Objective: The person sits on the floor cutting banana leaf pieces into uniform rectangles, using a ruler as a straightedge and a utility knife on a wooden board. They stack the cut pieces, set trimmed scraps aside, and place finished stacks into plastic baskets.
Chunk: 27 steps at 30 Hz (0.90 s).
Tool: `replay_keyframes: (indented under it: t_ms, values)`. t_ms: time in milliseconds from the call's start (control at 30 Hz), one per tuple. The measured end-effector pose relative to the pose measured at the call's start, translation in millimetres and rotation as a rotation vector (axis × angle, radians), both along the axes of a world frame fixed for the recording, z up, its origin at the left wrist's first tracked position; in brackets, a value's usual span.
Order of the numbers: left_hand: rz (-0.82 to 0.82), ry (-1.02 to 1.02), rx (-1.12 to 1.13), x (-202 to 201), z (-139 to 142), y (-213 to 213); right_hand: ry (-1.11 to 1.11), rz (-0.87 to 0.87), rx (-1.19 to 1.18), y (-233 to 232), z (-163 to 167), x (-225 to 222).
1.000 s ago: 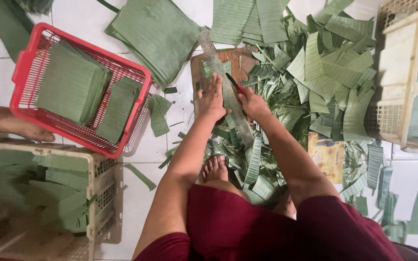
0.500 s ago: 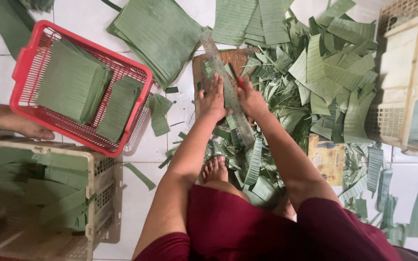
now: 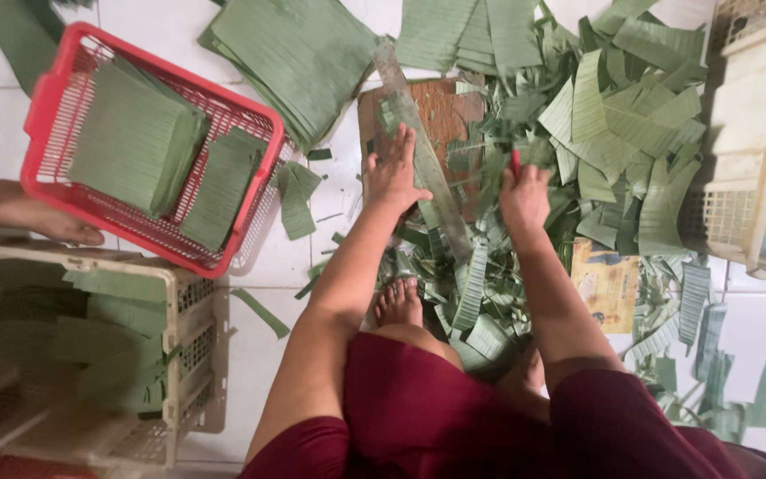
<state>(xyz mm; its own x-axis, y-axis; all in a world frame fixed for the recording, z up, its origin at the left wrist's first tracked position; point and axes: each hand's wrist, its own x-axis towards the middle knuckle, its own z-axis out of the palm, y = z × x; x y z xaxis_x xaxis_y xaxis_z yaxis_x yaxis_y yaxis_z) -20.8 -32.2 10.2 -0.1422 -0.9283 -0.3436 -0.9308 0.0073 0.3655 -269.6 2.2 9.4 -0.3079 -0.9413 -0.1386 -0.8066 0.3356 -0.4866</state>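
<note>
A long clear plastic ruler (image 3: 423, 151) is pressed flat by the open left hand (image 3: 394, 173) onto thin, limp green banana-leaf strips (image 3: 480, 168) on the brown wooden cutting board (image 3: 441, 115); beside the ruler, a red-handled cutter (image 3: 515, 163) is clenched in the right hand (image 3: 523, 197).

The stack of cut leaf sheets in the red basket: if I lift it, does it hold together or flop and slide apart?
The stack of cut leaf sheets would probably flop: the sheets look thin and flat. They likely slide apart, since they lie loose, unbound, in the red basket. Probably light; nearby leaf scraps curl and bend easily.
</note>
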Motion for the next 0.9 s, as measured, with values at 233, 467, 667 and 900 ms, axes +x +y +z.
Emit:
replay_keyframes:
  t_ms: [233,467,667,900]
  values:
    - [-0.005,0.067,-0.077,10.6,1.9,4.2,-0.219,0.511,-0.306,56.4,-4.9,59.7]
    - [-0.004,0.138,-0.111,18.0,3.9,5.5,-0.199,0.277,-0.263,54.1,-9.1,50.2]
    - [-0.002,0.212,-0.22,24.4,-6.1,9.5,0.026,0.338,-0.33,-4.2,-7.1,65.5]
    - [-0.005,0.386,-0.284,35.1,-17.2,14.2,-0.152,0.285,0.026,-58.6,-26.3,132.6]
